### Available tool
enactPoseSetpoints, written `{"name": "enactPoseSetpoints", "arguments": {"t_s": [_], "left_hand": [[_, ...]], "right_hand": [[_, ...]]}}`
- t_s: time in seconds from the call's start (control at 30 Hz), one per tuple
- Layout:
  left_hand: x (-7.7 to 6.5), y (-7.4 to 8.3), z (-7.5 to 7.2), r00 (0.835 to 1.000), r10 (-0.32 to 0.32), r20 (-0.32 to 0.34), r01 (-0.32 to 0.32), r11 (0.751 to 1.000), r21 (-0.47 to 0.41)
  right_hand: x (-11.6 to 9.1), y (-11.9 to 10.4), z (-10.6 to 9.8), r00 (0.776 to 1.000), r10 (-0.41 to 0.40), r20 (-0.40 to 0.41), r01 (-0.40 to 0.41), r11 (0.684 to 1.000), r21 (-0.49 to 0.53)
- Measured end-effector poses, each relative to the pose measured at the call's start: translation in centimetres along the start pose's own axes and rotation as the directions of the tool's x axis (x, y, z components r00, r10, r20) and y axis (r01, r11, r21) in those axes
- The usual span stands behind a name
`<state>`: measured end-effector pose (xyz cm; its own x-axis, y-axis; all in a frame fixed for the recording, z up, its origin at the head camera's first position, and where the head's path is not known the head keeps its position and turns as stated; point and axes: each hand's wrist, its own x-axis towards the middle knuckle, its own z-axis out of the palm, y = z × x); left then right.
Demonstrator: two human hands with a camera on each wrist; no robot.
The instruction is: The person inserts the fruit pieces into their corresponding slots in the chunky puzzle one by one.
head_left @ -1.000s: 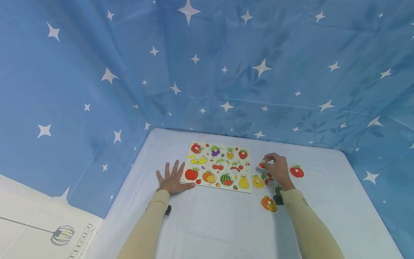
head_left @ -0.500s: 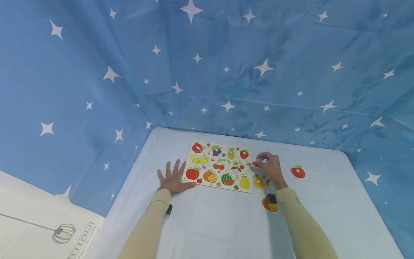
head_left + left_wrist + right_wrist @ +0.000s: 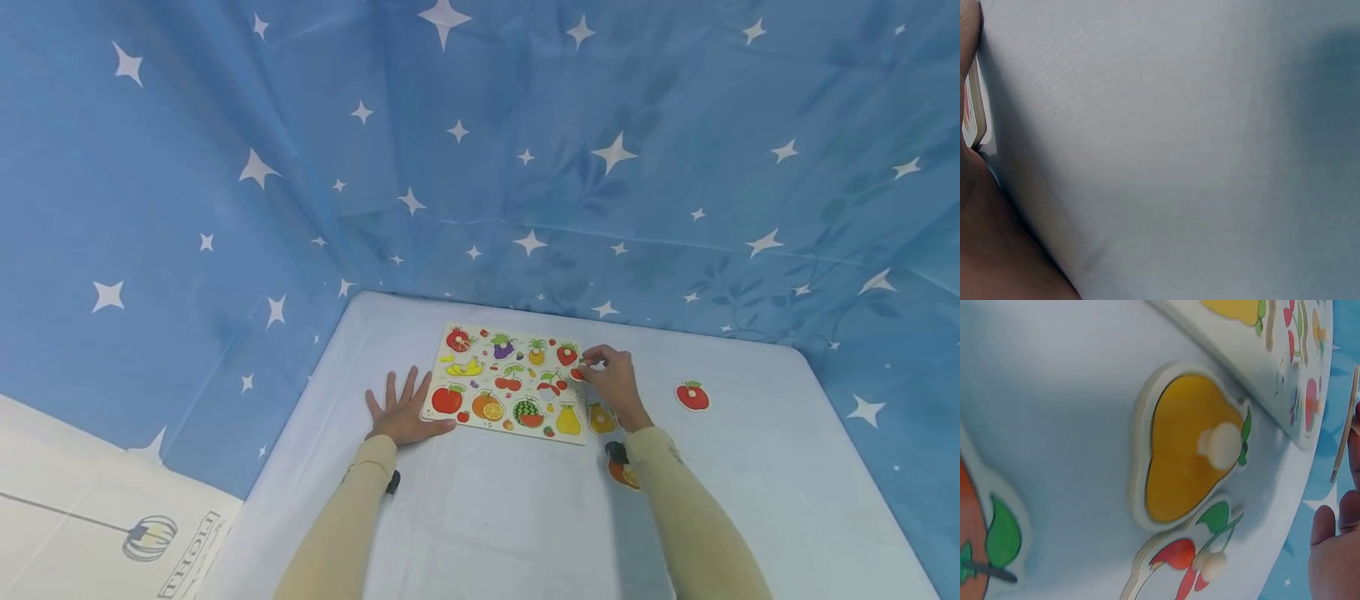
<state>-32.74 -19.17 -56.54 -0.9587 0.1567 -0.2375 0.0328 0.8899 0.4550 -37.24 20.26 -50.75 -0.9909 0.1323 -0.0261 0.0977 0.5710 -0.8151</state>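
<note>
My left hand (image 3: 405, 419) lies spread on the table, fingers straight, its thumb at the lower left corner of the fruit puzzle board (image 3: 523, 432). At the board's right edge my right hand (image 3: 613, 385) pinches a small red fruit puzzle piece (image 3: 577, 374), held above the surface. The right wrist view shows that piece edge-on, so its picture is hidden there. Several knobbed pieces sit in the board's upper part. Below the right hand lie a pear piece (image 3: 1179, 450) and a red fruit piece with stems (image 3: 1175, 555), touching or nearly so.
An orange piece (image 3: 621, 473) lies partly under the right wrist. Farther right is an apple piece (image 3: 692, 396). The white-covered table (image 3: 480, 533) ends at a blue star-printed curtain (image 3: 480, 167) at the back and left.
My right hand has moved left with the red fruit piece, from beside the board to its right edge. The left hand stays where it was.
</note>
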Motion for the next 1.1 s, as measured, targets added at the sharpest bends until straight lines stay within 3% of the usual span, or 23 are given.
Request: {"name": "enactPoseSetpoints", "arguments": {"t_s": [0.2,0.43,0.6,0.97,1.1], "left_hand": [[-0.3,0.6,-0.5,1.000,0.002,-0.003,-0.002,1.000,0.003],[-0.1,0.4,-0.4,1.000,-0.008,-0.009,0.008,1.000,0.015],[0.3,-0.1,-0.2,1.000,-0.010,0.009,0.010,0.999,0.033],[0.2,-0.1,-0.2,1.000,-0.009,0.011,0.009,1.000,0.014],[0.0,0.3,-0.4,1.000,-0.006,0.012,0.006,1.000,0.004]], "right_hand": [[0.3,-0.6,0.7,1.000,-0.019,0.006,0.019,1.000,-0.011],[0.5,-1.2,1.9,0.991,-0.131,0.024,0.131,0.991,0.018],[0.5,-1.4,2.7,0.992,-0.122,0.033,0.121,0.992,0.047],[0.5,-1.6,3.8,0.975,-0.221,0.033,0.218,0.974,0.064],[0.4,-1.9,4.2,0.975,-0.221,0.026,0.219,0.974,0.052]]}}
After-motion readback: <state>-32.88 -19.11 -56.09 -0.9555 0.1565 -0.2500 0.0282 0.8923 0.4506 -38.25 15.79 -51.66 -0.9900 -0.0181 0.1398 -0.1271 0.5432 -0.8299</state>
